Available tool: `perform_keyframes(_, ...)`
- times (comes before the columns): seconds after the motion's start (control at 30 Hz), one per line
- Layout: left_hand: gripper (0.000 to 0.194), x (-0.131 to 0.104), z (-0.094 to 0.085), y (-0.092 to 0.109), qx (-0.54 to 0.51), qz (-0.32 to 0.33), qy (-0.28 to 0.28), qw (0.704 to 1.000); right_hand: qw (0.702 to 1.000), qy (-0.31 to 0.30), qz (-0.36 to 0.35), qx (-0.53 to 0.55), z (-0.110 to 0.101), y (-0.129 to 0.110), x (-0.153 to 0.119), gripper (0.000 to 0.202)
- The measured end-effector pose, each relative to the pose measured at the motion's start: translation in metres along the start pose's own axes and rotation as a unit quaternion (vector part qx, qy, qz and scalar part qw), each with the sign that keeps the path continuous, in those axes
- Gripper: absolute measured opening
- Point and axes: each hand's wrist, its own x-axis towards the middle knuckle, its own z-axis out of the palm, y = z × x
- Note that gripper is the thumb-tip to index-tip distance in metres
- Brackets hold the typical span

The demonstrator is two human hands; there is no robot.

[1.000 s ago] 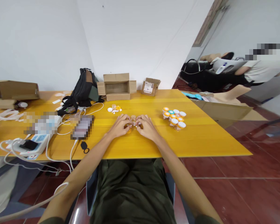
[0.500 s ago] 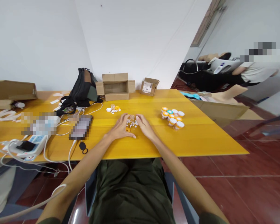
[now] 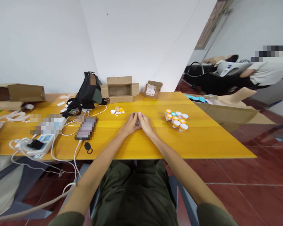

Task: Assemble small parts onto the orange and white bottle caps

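Observation:
My left hand (image 3: 131, 124) and my right hand (image 3: 145, 123) are cupped together on the yellow table (image 3: 217, 142). Between the palms a few small plastic parts (image 3: 138, 121) show through the gap, mostly hidden by the fingers. Both hands have curled fingers, with fingertips meeting at the far side. Beyond them, a little to the left, lies a loose group of small white, clear and orange parts (image 3: 118, 110). Off to the right of my right hand stands a cluster of small clear containers with white, orange and teal lids (image 3: 176, 118).
An open cardboard box (image 3: 119, 99) and a smaller box (image 3: 153, 90) stand by the wall. A black backpack (image 3: 86, 91), a phone (image 3: 86, 128), a power strip (image 3: 44, 142) and white cables are on the left. Another person (image 3: 265, 73) sits at the far right.
My hands have closed in toward each other, gathering the small wheel-like and orange parts that lay spread between them. The view has shifted slightly left.

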Motion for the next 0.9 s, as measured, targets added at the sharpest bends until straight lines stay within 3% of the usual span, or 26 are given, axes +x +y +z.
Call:
perform_keyframes(0.2,0.068,0.029,0.002,-0.013,-0.012,-0.052,0.014,0.998,0.996,0.079,0.045,0.017,0.009,0.001,0.034,0.053)
perform_keyframes(0.57,0.063,0.077,0.004,-0.043,-0.015,-0.078,0.057,0.995,0.996,0.059,0.066,0.008,0.013,0.016,0.094,0.057)
perform_keyframes(0.9,0.058,0.098,0.004,-0.062,-0.024,-0.065,0.080,0.994,0.992,0.046,0.077,0.084,0.021,0.041,0.129,0.057)
